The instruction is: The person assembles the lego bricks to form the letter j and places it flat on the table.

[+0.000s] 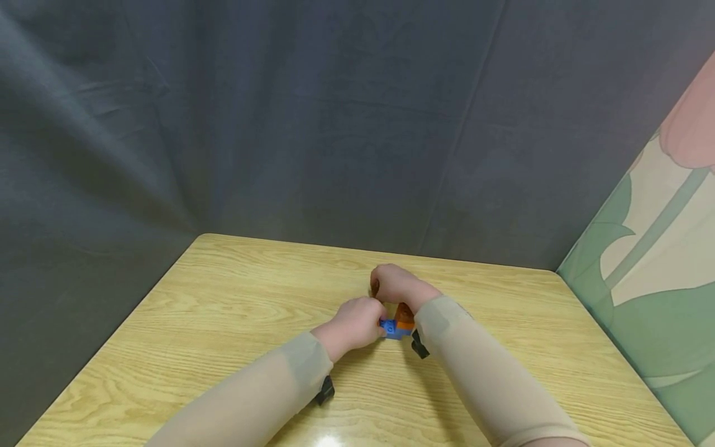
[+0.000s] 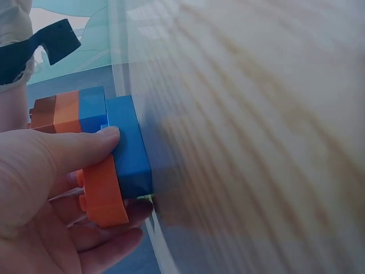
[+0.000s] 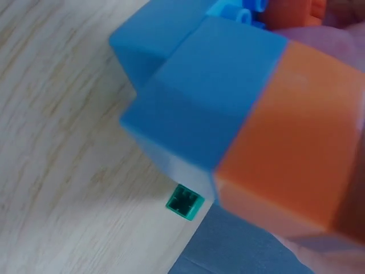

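Observation:
A toy building-brick assembly [image 2: 132,149] stands low over the table, its blue base carrying an orange brick [image 2: 105,191] near my fingers and a stack of blue, orange and brown bricks [image 2: 67,109] farther off. My left hand [image 1: 357,320] grips it, thumb pressed on the blue base and fingers behind the orange brick. Just beyond the stack, my right hand [image 1: 399,285] reaches over with bent fingers pointing down. Its fingertips are largely hidden, and I cannot tell what they hold. In the right wrist view the blue and orange stack [image 3: 208,91] fills the foreground.
A small green brick [image 3: 185,202] lies on the wooden table [image 1: 234,298] past the stack. Dark cloth [image 1: 335,124] hangs behind the table, and a flower-patterned panel [image 1: 659,267] stands along the right side.

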The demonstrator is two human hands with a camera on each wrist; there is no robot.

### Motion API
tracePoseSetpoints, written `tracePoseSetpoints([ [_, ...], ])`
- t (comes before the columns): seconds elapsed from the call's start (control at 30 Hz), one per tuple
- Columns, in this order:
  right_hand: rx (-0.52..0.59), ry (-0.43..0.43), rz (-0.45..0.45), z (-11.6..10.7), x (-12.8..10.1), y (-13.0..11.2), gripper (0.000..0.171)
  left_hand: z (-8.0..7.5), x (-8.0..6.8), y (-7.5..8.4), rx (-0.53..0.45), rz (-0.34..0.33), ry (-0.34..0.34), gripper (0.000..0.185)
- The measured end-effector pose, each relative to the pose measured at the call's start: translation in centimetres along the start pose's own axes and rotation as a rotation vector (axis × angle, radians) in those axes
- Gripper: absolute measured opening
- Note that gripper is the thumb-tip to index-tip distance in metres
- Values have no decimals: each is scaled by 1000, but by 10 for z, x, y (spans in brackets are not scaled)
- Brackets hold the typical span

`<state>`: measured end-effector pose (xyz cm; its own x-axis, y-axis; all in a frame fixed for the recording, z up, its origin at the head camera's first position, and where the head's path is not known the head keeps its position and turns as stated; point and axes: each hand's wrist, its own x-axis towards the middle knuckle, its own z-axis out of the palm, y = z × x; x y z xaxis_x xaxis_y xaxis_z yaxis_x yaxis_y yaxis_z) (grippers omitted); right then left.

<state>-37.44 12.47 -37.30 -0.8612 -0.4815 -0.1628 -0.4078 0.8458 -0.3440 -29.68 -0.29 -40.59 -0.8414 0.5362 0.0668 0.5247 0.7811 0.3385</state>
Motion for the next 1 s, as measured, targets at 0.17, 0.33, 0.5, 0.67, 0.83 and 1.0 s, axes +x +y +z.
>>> tracePoseSetpoints([
  [0.17,23,89,-19,-10,-9,-2,17,1,0,-1,-25,-19,-7,14],
  [0.33,74,159,-50,-24,-25,4,33,3,0,-2,-27,-33,-21,8],
  [0.5,155,197,-81,-35,-47,18,35,2,0,-1,-29,-50,-28,8],
  [0.67,190,210,-110,-40,-71,28,33,1,1,0,-43,-59,-43,9],
  [0.83,209,201,-138,-40,-85,30,32,2,1,-1,-46,-63,-42,8],
  [1.0,217,181,-154,-39,-92,26,30,2,1,-2,-44,-45,-31,8],
])
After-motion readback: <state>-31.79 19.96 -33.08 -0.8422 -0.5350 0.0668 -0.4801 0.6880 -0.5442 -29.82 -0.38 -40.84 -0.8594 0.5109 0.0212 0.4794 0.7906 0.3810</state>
